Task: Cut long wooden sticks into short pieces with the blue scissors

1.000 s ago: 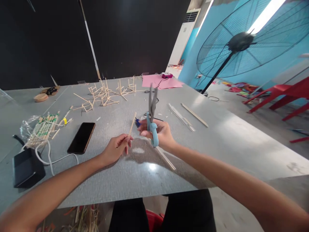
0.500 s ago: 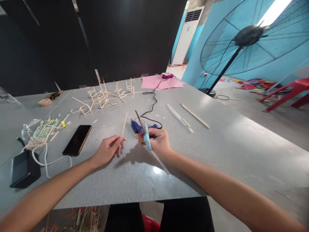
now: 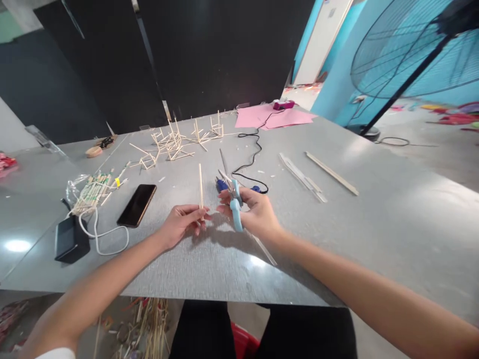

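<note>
So I've got the wooden stick [image 3: 201, 187] pinched low, poking up from my left hand [image 3: 185, 225], right hand [image 3: 260, 210] gripping splayed blue-handled scissors [image 3: 235, 207].

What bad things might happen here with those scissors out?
The open scissors in the right hand might nick the left hand, which holds a thin wooden stick close by. The right hand is also close to the blue glue gun; if hot, it might burn. Its curving black cord might snag.

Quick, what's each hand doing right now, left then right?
Left hand: closed, holding a thin wooden stick between thumb and fingers.
Right hand: holding light-blue-handled scissors, blades apart.
</note>
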### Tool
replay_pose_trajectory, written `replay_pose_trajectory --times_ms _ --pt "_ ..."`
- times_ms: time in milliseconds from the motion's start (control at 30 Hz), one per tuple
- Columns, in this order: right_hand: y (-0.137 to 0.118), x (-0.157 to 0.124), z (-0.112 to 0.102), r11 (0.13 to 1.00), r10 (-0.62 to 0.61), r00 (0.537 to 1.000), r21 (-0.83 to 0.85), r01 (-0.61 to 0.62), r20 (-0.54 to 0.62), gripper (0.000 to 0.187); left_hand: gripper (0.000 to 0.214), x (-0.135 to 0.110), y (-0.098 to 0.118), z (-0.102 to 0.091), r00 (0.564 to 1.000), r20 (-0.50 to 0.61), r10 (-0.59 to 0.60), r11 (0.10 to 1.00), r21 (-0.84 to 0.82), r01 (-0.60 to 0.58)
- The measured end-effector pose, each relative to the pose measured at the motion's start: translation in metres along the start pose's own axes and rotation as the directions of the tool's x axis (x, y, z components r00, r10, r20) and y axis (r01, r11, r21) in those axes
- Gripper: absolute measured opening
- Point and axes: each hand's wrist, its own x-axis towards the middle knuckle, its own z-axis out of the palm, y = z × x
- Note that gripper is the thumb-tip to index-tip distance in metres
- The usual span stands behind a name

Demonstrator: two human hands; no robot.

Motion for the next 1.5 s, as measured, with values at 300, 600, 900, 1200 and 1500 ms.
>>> replay_pose_trajectory --times_ms 300,600,900,1200,1500 --pt "0.005 -0.013 0.010 0.997 0.046 0.990 0.062 -0.054 0.131 0.026 0.031 -0.007 -0.003 -0.002 0.978 0.199 -0.063 0.987 0.160 0.031" --pt "0.004 -0.026 0.012 0.995 0.101 0.985 -0.015 -0.100 0.142 0.027 0.025 -0.009 -0.007 0.001 0.957 0.289 -0.020 0.973 0.227 -0.048" --pt "0.009 -0.029 0.012 0.988 0.151 0.978 0.014 -0.155 0.145 0.022 0.020 -0.009 -0.003 0.001 0.933 0.359 -0.009 0.957 0.275 -0.096" --pt "0.008 -0.029 0.013 0.989 0.145 0.978 0.011 -0.149 0.153 0.025 0.028 -0.009 -0.006 0.000 0.931 0.363 -0.032 0.977 0.209 -0.048" --pt "0.001 -0.028 0.015 0.991 0.130 0.982 -0.055 -0.123 0.138 0.029 0.031 -0.009 -0.010 -0.004 0.918 0.395 -0.048 0.985 0.174 -0.023"
